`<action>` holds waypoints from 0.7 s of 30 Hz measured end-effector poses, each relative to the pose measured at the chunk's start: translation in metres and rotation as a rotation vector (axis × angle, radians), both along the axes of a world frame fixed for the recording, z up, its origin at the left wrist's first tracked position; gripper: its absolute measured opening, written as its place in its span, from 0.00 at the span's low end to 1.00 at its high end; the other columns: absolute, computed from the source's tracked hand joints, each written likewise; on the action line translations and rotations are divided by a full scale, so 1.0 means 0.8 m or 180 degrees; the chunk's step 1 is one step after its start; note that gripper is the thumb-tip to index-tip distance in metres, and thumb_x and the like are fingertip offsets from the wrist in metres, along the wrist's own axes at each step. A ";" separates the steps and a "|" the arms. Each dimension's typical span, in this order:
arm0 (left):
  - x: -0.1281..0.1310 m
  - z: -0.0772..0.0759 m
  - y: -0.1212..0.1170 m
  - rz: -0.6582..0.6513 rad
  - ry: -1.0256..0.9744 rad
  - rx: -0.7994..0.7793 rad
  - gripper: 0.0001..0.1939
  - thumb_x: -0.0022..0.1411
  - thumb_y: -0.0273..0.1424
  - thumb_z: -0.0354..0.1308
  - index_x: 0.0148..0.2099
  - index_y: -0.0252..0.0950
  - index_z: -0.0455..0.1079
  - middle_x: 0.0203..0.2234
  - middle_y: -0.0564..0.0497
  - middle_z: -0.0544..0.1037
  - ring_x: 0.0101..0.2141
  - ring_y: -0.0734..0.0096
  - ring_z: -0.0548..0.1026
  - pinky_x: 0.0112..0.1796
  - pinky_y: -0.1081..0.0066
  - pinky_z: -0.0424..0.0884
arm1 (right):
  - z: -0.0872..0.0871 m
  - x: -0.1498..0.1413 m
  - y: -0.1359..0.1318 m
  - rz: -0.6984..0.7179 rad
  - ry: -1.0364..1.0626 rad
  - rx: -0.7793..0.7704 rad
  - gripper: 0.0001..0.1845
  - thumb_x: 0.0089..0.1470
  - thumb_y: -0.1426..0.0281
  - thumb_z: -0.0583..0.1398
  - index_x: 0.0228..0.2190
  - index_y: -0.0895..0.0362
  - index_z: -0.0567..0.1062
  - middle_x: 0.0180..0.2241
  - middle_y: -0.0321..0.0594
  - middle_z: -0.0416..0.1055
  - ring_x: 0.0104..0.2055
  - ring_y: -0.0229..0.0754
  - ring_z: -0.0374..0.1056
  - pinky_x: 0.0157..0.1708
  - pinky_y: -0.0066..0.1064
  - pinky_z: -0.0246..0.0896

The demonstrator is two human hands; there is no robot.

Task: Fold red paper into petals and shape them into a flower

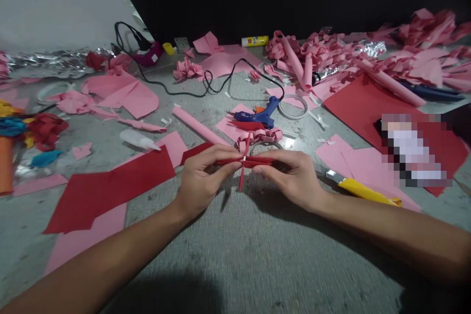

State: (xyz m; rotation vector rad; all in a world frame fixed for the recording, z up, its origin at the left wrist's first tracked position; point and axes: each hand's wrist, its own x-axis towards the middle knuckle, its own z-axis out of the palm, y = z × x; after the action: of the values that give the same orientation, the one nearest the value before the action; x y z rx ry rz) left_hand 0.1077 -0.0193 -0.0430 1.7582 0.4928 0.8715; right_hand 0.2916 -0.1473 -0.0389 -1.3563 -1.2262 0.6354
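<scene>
Between my two hands a red folded paper piece [241, 176] is held up above the table, narrow red strips sticking out of it up and down, with a small white bit at its middle. My left hand [203, 176] pinches its left end between thumb and fingers. At the right end, my right hand [292, 176] pinches it the same way. Just behind lies a curled pink paper strip [263, 135], and beyond that a blue hot glue gun [257, 117] with a black cord. A roll of tape [267, 145] is partly hidden behind the right fingers.
Red paper [114, 189] and pink sheets lie at left, near a white glue bottle [138, 140]. A yellow box cutter [368, 192] lies by my right forearm, near a blurred phone [414, 149]. Crumpled pink paper [324, 49] and a glue stick [254, 41] line the dark back panel.
</scene>
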 end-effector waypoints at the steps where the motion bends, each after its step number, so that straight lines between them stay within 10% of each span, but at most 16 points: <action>1: 0.000 0.000 0.000 -0.0006 0.0009 0.0028 0.04 0.66 0.30 0.73 0.43 0.43 0.86 0.39 0.51 0.88 0.42 0.67 0.85 0.48 0.68 0.81 | 0.000 0.000 0.000 0.0012 0.0000 0.0004 0.06 0.64 0.68 0.71 0.43 0.51 0.89 0.40 0.38 0.88 0.40 0.44 0.83 0.45 0.36 0.80; 13: -0.004 -0.001 -0.007 0.0038 0.0304 0.0221 0.06 0.69 0.34 0.70 0.46 0.40 0.83 0.40 0.49 0.87 0.42 0.64 0.84 0.46 0.66 0.80 | 0.005 -0.001 -0.002 0.0020 -0.0157 -0.0061 0.07 0.68 0.70 0.67 0.38 0.54 0.88 0.32 0.36 0.85 0.33 0.39 0.79 0.35 0.30 0.73; 21: -0.003 -0.005 -0.005 -0.0032 0.0113 0.0402 0.04 0.68 0.28 0.71 0.43 0.44 0.85 0.42 0.51 0.87 0.43 0.66 0.84 0.49 0.64 0.81 | -0.001 0.000 -0.001 -0.0026 -0.0545 -0.0248 0.09 0.66 0.67 0.69 0.47 0.53 0.87 0.45 0.42 0.87 0.45 0.47 0.83 0.51 0.40 0.79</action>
State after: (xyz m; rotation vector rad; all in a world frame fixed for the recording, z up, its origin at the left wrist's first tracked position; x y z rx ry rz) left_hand 0.1054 -0.0236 -0.0471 1.8925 0.4600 0.8820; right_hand 0.2915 -0.1481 -0.0399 -1.5047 -1.3433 0.5754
